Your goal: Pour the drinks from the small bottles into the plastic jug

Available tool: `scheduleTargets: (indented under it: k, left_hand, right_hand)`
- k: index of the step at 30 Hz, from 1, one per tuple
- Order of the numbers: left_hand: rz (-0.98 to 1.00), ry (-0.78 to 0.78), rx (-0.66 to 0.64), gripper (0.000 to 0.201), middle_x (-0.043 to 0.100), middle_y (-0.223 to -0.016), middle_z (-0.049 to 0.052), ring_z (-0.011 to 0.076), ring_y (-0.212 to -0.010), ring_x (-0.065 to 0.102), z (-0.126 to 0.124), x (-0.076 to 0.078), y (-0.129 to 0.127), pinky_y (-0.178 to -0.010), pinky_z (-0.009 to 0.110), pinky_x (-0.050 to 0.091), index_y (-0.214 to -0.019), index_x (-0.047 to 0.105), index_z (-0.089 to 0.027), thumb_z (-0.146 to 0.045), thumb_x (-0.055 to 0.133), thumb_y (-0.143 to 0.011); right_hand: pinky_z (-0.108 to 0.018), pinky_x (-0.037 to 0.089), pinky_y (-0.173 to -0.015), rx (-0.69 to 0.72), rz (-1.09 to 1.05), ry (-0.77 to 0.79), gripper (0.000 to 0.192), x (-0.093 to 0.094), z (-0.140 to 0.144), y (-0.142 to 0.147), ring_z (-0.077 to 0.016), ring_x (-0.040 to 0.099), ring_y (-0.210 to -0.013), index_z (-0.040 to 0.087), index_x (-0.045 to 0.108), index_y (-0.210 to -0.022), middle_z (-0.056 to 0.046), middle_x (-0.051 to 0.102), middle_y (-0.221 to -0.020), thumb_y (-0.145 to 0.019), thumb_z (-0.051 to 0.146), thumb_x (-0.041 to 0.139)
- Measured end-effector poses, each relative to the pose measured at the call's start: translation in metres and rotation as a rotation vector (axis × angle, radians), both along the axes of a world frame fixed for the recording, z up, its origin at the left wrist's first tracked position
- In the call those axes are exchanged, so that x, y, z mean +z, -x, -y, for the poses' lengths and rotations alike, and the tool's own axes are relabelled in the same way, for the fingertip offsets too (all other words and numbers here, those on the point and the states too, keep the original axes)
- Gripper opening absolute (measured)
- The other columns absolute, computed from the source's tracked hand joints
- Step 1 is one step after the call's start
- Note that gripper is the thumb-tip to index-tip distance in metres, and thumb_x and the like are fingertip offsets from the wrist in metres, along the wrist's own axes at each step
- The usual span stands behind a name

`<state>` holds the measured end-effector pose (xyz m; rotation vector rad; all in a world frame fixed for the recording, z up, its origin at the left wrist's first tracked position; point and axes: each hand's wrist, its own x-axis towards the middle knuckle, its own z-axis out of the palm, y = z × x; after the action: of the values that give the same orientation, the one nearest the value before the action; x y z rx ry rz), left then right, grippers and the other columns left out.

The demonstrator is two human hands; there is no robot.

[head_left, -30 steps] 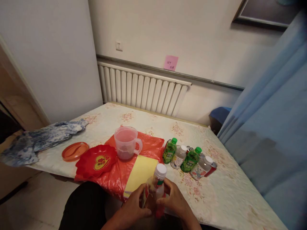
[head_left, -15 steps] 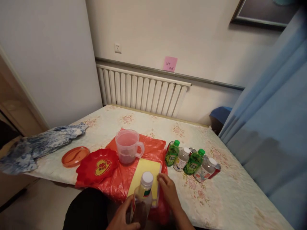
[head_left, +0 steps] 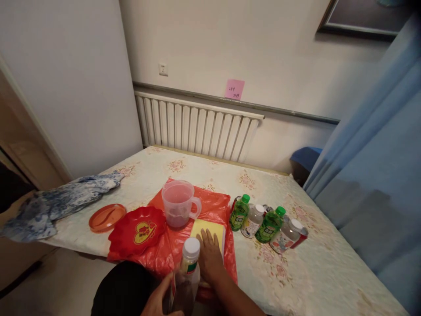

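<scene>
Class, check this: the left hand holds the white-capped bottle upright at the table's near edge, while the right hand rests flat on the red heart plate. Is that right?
Not quite. The head view shows the right hand flat on the yellow sheet, not the red heart plate. The left hand does hold the white-capped bottle upright.

Your left hand [head_left: 161, 300] grips a clear, smooth plastic bottle [head_left: 186, 281] with a matt white cap, your right hand [head_left: 208, 259] lies on a matt yellow pad [head_left: 210, 228] over a glossy, crinkled red plastic bag [head_left: 213, 206], beside a translucent plastic jug [head_left: 179, 204].
</scene>
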<state>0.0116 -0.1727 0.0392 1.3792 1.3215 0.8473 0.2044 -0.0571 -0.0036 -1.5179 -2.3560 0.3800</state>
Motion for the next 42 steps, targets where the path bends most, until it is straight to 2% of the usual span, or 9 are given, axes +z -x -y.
scheduleTargets:
  k: [14,18,20,23,25,27,31,35,42]
  left_hand:
    - [0.093,-0.052,-0.025,0.079,0.06,-0.14,0.008,0.0349,-0.133,0.05,-0.002,-0.013,-0.002,-0.114,0.042,0.039,-0.137,0.054,-0.021,-0.027,0.071,-0.06]
    - [0.109,-0.026,0.001,0.077,0.063,-0.138,0.006,0.0359,-0.131,0.052,-0.004,-0.001,-0.008,-0.113,0.044,0.04,-0.134,0.055,-0.021,-0.027,0.069,-0.059]
    - [0.083,-0.005,0.001,0.076,0.066,-0.133,0.005,0.0362,-0.13,0.052,-0.005,0.006,-0.011,-0.112,0.044,0.04,-0.132,0.057,-0.021,-0.025,0.066,-0.057]
    - [0.013,0.023,0.005,0.077,0.067,-0.13,0.004,0.0358,-0.13,0.052,-0.007,0.013,-0.014,-0.112,0.043,0.04,-0.131,0.058,-0.022,-0.02,0.062,-0.054]
    - [-0.025,0.016,0.013,0.079,0.067,-0.13,0.004,0.0363,-0.128,0.052,-0.007,0.015,-0.016,-0.112,0.043,0.039,-0.132,0.058,-0.021,-0.021,0.063,-0.053]
    - [-0.052,-0.012,0.02,0.08,0.067,-0.13,0.006,0.0371,-0.127,0.053,-0.007,0.015,-0.018,-0.111,0.044,0.04,-0.134,0.057,-0.02,-0.023,0.065,-0.054]
    - [-0.106,-0.044,0.028,0.08,0.066,-0.131,0.007,0.0371,-0.124,0.054,-0.007,0.01,-0.02,-0.11,0.043,0.04,-0.135,0.057,-0.021,-0.025,0.069,-0.056]
    - [-0.169,-0.045,0.036,0.076,0.065,-0.133,0.007,0.0353,-0.124,0.054,-0.005,0.009,-0.021,-0.111,0.042,0.038,-0.13,0.06,-0.02,-0.019,0.066,-0.054]
    - [-0.188,-0.058,0.002,0.071,0.07,-0.123,0.005,0.0331,-0.118,0.057,-0.002,0.017,-0.019,-0.109,0.041,0.041,-0.125,0.062,-0.021,-0.015,0.063,-0.054]
  right_hand:
    - [-0.058,0.012,-0.121,-0.019,-0.026,0.002,0.056,0.008,0.006,-0.009,-0.0342,0.02,-0.151,0.017,0.048,-0.146,-0.016,0.032,-0.161,-0.092,0.028,0.056]
    - [-0.055,0.018,-0.12,-0.099,-0.353,0.09,0.048,0.015,-0.001,-0.009,-0.0336,0.034,-0.146,0.015,0.063,-0.131,-0.018,0.05,-0.15,-0.086,0.03,0.062]
    - [-0.052,0.034,-0.114,-0.179,-0.541,0.155,0.04,0.028,-0.008,-0.012,-0.0328,0.052,-0.132,0.014,0.069,-0.12,-0.018,0.064,-0.134,-0.087,0.033,0.056]
    - [-0.039,0.055,-0.087,-0.201,-0.642,0.185,0.045,0.059,-0.01,-0.021,-0.0254,0.07,-0.099,0.012,0.067,-0.118,-0.015,0.072,-0.11,-0.094,0.04,0.041]
    - [-0.032,0.055,-0.067,-0.137,-0.744,0.212,0.049,0.087,-0.002,-0.027,-0.0204,0.068,-0.073,0.013,0.065,-0.117,-0.008,0.072,-0.089,-0.094,0.048,0.041]
    - [-0.029,0.05,-0.06,-0.008,-0.772,0.181,0.047,0.117,0.011,-0.03,-0.0162,0.061,-0.062,0.015,0.067,-0.113,-0.003,0.067,-0.079,-0.092,0.053,0.048]
    - [-0.032,0.047,-0.078,0.112,-0.46,-0.041,0.04,0.162,0.037,-0.028,-0.0209,0.063,-0.087,0.018,0.069,-0.109,-0.007,0.069,-0.098,-0.089,0.051,0.06]
    - [-0.031,0.044,-0.076,0.045,-0.157,-0.048,0.027,0.179,0.05,-0.024,-0.0223,0.063,-0.087,0.019,0.071,-0.098,-0.007,0.069,-0.092,-0.09,0.045,0.064]
    - [-0.028,0.045,-0.08,0.146,-0.215,0.011,0.02,0.191,0.054,-0.034,-0.0193,0.065,-0.089,0.025,0.072,-0.108,-0.004,0.07,-0.096,-0.09,0.03,0.065]
